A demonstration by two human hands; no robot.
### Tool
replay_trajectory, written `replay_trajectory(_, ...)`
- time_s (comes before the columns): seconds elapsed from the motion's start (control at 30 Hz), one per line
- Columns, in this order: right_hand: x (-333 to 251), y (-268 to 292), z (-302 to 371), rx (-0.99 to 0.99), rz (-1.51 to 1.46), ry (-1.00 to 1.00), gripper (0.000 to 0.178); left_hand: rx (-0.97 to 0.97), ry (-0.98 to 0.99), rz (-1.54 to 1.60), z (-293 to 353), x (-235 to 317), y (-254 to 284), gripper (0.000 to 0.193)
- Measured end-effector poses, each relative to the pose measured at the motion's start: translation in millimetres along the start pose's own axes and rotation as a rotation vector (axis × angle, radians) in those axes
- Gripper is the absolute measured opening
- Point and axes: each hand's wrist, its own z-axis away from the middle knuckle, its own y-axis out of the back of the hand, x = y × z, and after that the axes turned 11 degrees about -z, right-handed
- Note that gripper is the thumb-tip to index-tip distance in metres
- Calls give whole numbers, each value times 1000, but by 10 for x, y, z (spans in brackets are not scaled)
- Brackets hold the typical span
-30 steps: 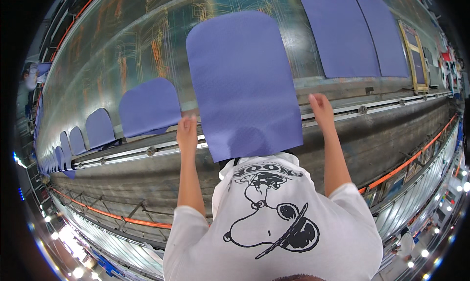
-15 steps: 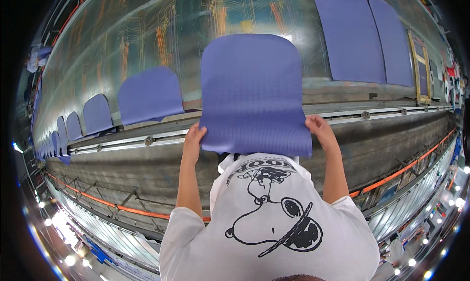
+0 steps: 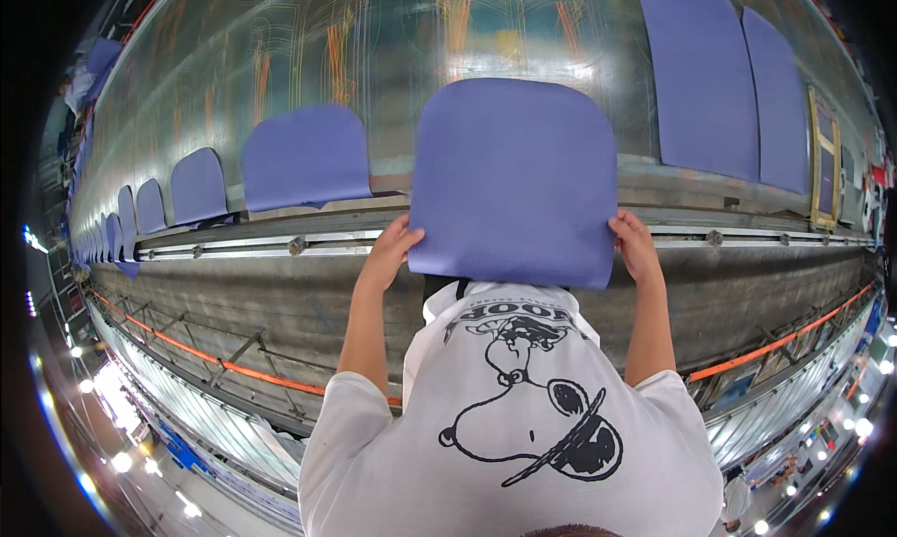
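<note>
Purple sheet (image 3: 513,177) lies between the two hands, its lower part across the table's near edge, close to the white shirt (image 3: 374,443). The left hand (image 3: 391,249) is closed in a pinch on the left side near the lower corner, its thumb on top; the right hand (image 3: 638,247) pinches the opposite side at about the same level. A second ago both hands were off the sheet, which sat askew; half a second ago its lower part was curled, and now it lies flatter and squarer.

The bottom edge reaches past the metal rail (image 3: 346,243) and over the dark trough (image 3: 262,294). A narrow strip of table (image 3: 392,98) separates the sheet from the rounded purple piece (image 3: 306,154) on the left, with a similar strip before the large purple panel (image 3: 705,79) on the right; beyond the top edge there is more room.

The sheet has rounded top corners, straight sides and a finely textured, matte face. The tabletop is smooth and shiny, scribbled with orange and yellow lines. Farther right is a yellowish frame (image 3: 816,154).
</note>
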Motion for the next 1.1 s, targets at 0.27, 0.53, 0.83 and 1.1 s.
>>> replay_trajectory(0.27,-64,-433,-384,150,50,201,29,279,-127,-78,-561,265,-237,50)
replay_trajectory(0.53,-58,-159,-581,277,37,199,23,407,-147,-136,-1006,195,-357,38)
replay_trajectory(0.83,-216,-236,-820,248,5,151,23,547,-106,-249,-994,304,-423,35)
replay_trajectory(1.1,-246,-186,-1034,238,112,220,23,791,-46,-293,-920,407,-600,32)
